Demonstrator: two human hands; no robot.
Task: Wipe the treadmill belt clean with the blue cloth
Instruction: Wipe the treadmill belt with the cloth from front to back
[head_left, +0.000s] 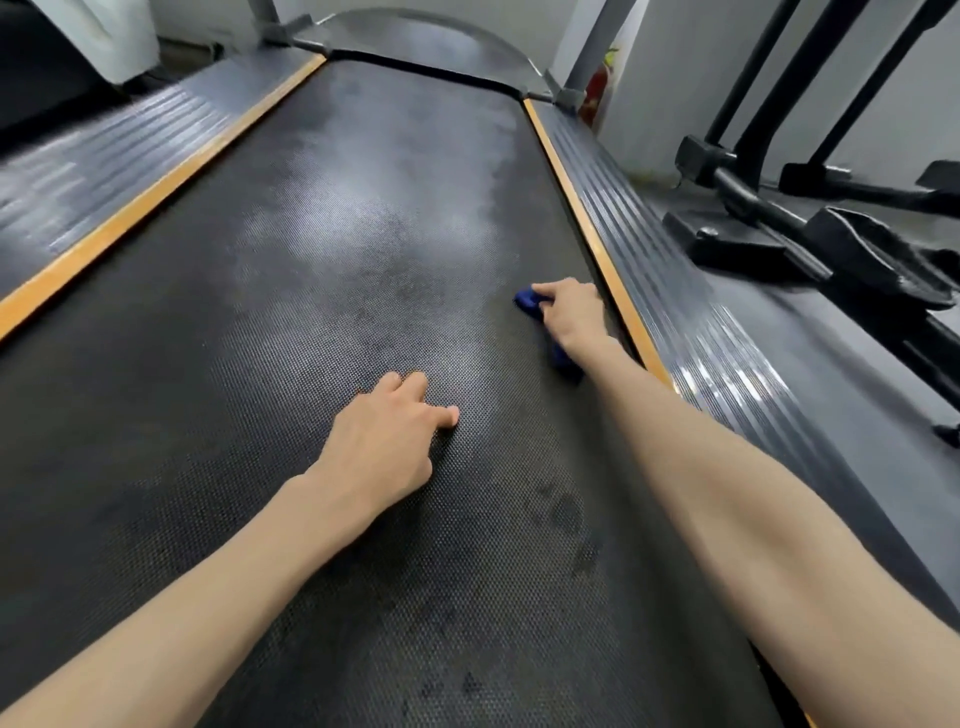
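Closest to me, left hand (387, 441) rests loose on the belt (363, 249), holding nothing, just bracing. Further up, right hand (569, 312) grips the bunched cloth (527, 301) at the belt's right edge, beside the orange strip (587, 218). My worry: cloth snagging in that edge gap, or the belt sliding under my weight. No readable logos or writing anywhere.

A gym: a wide black textured treadmill belt (363, 260) runs between grey ribbed side rails (670, 249), with a black steel exercise machine (831, 228) just beside it.
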